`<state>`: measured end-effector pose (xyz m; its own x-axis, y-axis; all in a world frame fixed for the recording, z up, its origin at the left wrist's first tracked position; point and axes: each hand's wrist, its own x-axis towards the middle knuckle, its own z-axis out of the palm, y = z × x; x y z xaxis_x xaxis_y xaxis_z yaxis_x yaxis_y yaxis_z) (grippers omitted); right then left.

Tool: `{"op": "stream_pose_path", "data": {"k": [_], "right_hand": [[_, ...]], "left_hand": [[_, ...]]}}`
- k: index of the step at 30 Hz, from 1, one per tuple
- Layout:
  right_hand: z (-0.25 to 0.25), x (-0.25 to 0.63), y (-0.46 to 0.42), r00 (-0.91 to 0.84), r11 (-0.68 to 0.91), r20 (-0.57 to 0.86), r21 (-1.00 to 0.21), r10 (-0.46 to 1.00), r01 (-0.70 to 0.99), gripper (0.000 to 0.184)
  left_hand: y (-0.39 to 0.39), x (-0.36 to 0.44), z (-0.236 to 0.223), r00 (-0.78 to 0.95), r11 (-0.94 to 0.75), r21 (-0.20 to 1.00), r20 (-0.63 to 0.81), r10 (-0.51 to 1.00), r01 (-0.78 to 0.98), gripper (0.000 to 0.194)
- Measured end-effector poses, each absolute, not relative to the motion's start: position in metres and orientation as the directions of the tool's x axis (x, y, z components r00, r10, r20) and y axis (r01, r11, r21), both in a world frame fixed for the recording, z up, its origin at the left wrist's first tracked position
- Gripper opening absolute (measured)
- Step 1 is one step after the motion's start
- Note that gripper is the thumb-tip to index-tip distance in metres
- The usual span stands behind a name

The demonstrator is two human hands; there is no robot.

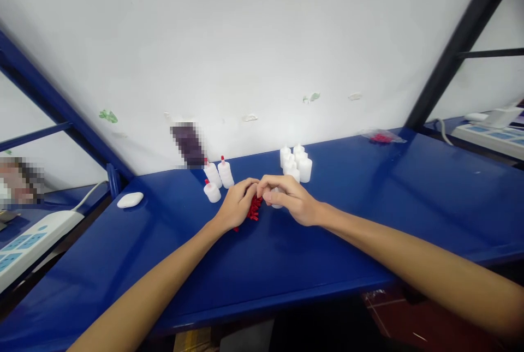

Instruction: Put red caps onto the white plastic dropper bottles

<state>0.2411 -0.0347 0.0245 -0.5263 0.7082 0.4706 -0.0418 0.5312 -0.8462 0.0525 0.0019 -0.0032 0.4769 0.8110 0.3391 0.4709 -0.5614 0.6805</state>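
Observation:
My left hand is bent over a small heap of red caps, its fingers closed and its fingertips touching my right hand's. Whatever it grips is hidden. My right hand is curled, thumb and forefinger drawn together, with a small white bottle partly showing inside the curl. Left of my hands stand white bottles with red tips. Just behind my right hand is a group of several white bottles without red tips.
On the blue table a white rounded object lies at left. A clear bag with red pieces lies at back right. A dark pixelated patch is against the wall. Power strips flank the table.

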Motion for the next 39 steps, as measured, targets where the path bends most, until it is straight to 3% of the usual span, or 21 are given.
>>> {"op": "stream_pose_path", "data": {"k": [4, 8, 10, 12, 15, 18, 26, 29, 35, 39], "right_hand": [[0.016, 0.237, -0.039, -0.426, 0.694, 0.611, -0.717, 0.667, 0.059, 0.013], [0.013, 0.232, -0.040, -0.420, 0.675, 0.564, -0.714, 0.711, 0.184, 0.012], [0.014, 0.231, -0.040, -0.460, 0.636, 0.502, -0.745, 0.732, 0.199, 0.019], [0.014, 0.231, -0.042, -0.500, 0.585, 0.436, -0.790, 0.748, 0.186, 0.025], [0.012, 0.230, -0.046, -0.555, 0.462, 0.313, -0.875, 0.771, 0.148, 0.029], [0.010, 0.229, -0.050, -0.603, 0.323, 0.176, -0.935, 0.778, 0.145, 0.029], [0.014, 0.226, -0.053, -0.587, 0.440, 0.229, -0.865, 0.776, 0.243, 0.039], [0.017, 0.231, -0.052, -0.573, 0.423, 0.236, -0.879, 0.785, 0.219, 0.037], [0.019, 0.238, -0.049, -0.503, 0.486, 0.386, -0.870, 0.773, 0.081, 0.031], [0.019, 0.235, -0.053, -0.525, 0.562, 0.393, -0.801, 0.755, 0.207, 0.038]], "left_hand": [[0.009, 0.055, -0.002, 0.415, -0.470, 0.782, 0.300, 0.859, 0.408, 0.039], [0.010, 0.046, 0.000, 0.340, -0.431, 0.828, 0.315, 0.886, 0.357, 0.041], [0.004, 0.035, 0.009, 0.358, -0.528, 0.736, 0.399, 0.844, 0.425, 0.037], [-0.007, 0.021, 0.024, 0.479, -0.659, 0.534, 0.453, 0.752, 0.530, 0.029], [-0.024, 0.003, 0.047, 0.650, -0.683, 0.349, 0.225, 0.726, 0.641, 0.023], [-0.034, -0.006, 0.058, 0.676, -0.627, 0.343, -0.033, 0.736, 0.699, 0.024], [-0.030, -0.007, 0.046, 0.739, -0.634, 0.464, -0.068, 0.671, 0.618, 0.017], [-0.031, -0.002, 0.045, 0.736, -0.669, 0.462, 0.050, 0.676, 0.583, 0.015], [-0.031, 0.013, 0.031, 0.613, -0.777, 0.368, 0.479, 0.629, 0.510, 0.011], [-0.030, 0.019, 0.017, 0.568, -0.834, 0.291, 0.624, 0.536, 0.468, 0.007]]}}
